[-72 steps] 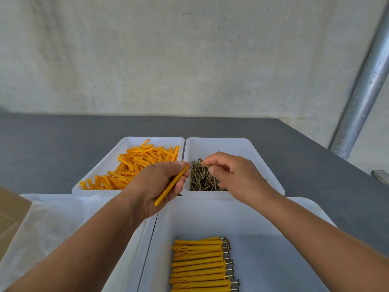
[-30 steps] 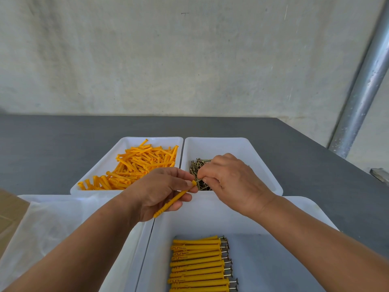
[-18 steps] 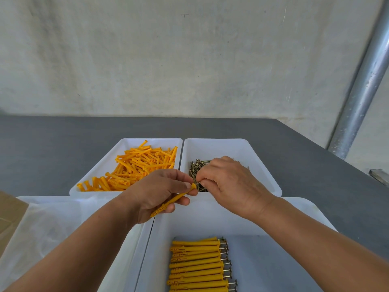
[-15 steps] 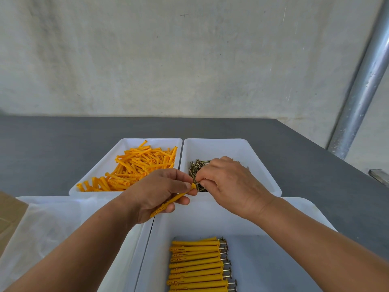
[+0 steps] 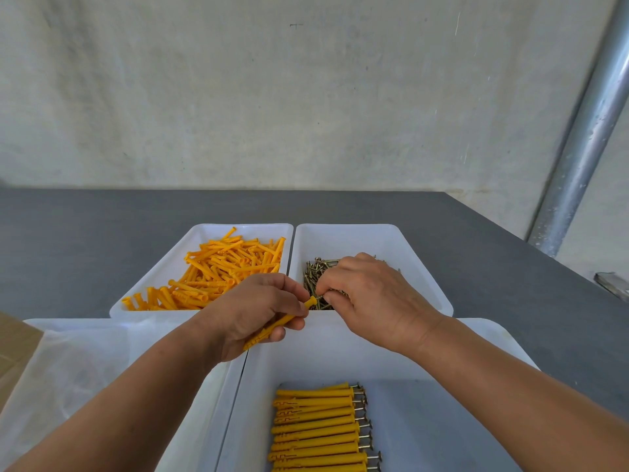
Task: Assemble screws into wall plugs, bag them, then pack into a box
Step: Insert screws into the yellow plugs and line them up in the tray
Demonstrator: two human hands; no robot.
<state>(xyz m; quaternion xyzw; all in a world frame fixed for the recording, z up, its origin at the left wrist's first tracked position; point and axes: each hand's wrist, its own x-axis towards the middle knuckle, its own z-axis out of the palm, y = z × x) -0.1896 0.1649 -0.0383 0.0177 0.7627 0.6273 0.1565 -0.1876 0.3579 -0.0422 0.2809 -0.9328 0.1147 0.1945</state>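
Note:
My left hand point(image 5: 252, 311) grips one orange wall plug point(image 5: 272, 328), its open end pointing up and right. My right hand point(image 5: 371, 301) pinches a screw point(image 5: 319, 297) at that open end; my fingers hide most of the screw. Behind my hands, a white tray point(image 5: 200, 233) holds loose orange plugs point(image 5: 218, 270) and a second white tray point(image 5: 418, 260) holds a pile of screws point(image 5: 316, 270). In the near white bin point(image 5: 490, 338), several assembled plugs with screw heads showing point(image 5: 320, 427) lie in a neat row.
A white bin with clear plastic bags point(image 5: 78, 369) sits at the near left, and a cardboard box corner point(image 5: 13, 338) shows at the left edge. The grey table point(image 5: 85, 226) stretches back to a wall. A metal pole point(image 5: 585, 131) stands at the right.
My right hand left the screw pile with a screw and came to the plug's open end. My left hand lowered the plug slightly and tilted it toward the right hand.

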